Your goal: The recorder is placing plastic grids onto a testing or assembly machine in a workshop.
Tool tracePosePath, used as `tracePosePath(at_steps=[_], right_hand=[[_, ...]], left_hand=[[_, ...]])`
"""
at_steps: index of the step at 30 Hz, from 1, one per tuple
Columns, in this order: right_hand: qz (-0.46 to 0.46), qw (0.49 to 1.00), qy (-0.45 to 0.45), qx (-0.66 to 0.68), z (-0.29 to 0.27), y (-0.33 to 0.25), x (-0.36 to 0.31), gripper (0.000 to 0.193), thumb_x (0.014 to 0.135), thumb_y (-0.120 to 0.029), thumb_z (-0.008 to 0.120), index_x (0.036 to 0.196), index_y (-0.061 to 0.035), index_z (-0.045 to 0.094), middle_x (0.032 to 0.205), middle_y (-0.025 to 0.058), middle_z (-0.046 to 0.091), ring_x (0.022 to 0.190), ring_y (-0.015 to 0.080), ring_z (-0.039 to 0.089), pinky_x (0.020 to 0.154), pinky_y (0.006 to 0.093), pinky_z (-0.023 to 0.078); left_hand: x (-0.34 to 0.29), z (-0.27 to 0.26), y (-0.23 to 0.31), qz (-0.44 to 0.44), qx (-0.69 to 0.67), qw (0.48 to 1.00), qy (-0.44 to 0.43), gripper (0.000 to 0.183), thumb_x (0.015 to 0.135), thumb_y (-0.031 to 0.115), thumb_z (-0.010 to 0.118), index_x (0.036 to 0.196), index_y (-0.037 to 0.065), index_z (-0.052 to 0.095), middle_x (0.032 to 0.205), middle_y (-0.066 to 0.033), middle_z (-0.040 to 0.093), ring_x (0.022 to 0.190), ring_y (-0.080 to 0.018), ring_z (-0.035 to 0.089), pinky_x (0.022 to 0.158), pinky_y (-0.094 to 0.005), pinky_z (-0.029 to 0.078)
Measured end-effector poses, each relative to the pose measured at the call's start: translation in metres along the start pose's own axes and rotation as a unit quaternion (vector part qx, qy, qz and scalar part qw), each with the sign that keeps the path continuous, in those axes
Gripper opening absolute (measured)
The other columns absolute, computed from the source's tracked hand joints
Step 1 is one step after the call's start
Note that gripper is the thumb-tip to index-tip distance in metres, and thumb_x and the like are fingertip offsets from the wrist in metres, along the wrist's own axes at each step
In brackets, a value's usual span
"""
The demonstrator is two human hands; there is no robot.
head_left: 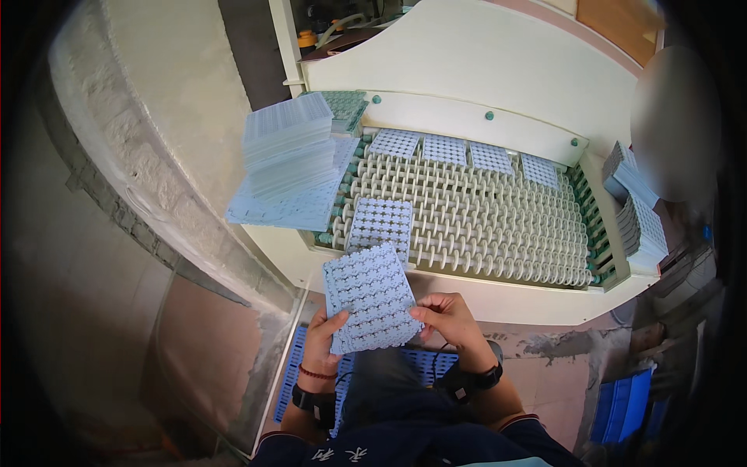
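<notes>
In front of my body I hold a stack of light-blue perforated panels, tilted, with rows of cut-out shapes. My left hand grips its left edge, thumb on top. At the lower right edge my right hand pinches the corner between thumb and fingers. Just beyond the stack, a single panel lies on the roller conveyor, its near end partly covered by the stack. Several more panels lie in a row at the conveyor's far side, by the machine's white cover.
Left of the rollers, a tall pile of translucent sheets stands on a light-blue board. Beyond the conveyor's right end are more stacked panels. A blurred shape is above them. Blue crates sit on the floor at right.
</notes>
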State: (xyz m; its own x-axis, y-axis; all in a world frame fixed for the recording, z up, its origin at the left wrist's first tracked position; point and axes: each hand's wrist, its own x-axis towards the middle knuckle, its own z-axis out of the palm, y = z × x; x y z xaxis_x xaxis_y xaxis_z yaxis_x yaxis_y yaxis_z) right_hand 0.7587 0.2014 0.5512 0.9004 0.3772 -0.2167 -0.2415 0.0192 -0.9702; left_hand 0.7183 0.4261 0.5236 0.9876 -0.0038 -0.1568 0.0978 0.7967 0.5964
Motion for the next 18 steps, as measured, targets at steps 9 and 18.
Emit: tracePosePath(at_steps=[9,18], right_hand=[[-0.064,0.968,0.212,0.118,-0.065,-0.003,0.015,0.019,0.078,-0.013,0.065,0.079,0.0048,0.061,0.06,0.0037,0.056,0.038,0.0083,0.05,0.035,0.0197,0.042],[-0.101,0.894,0.426,-0.097,-0.134,-0.011,-0.014,0.024,0.081,-0.016,0.059,0.072,0.0057,0.061,0.049,0.0042,0.051,0.033,0.007,0.044,0.03,0.0214,0.032]], left_hand=[[-0.004,0.006,0.002,-0.005,-0.054,0.998,-0.015,0.037,0.08,0.006,0.051,0.114,-0.007,0.045,0.105,-0.0178,0.057,0.089,-0.0255,0.06,0.078,-0.034,0.049],[-0.006,-0.006,-0.002,-0.01,-0.035,0.999,-0.016,0.037,0.078,0.002,0.049,0.114,-0.007,0.046,0.104,-0.0184,0.057,0.088,-0.0263,0.06,0.074,-0.0327,0.051]])
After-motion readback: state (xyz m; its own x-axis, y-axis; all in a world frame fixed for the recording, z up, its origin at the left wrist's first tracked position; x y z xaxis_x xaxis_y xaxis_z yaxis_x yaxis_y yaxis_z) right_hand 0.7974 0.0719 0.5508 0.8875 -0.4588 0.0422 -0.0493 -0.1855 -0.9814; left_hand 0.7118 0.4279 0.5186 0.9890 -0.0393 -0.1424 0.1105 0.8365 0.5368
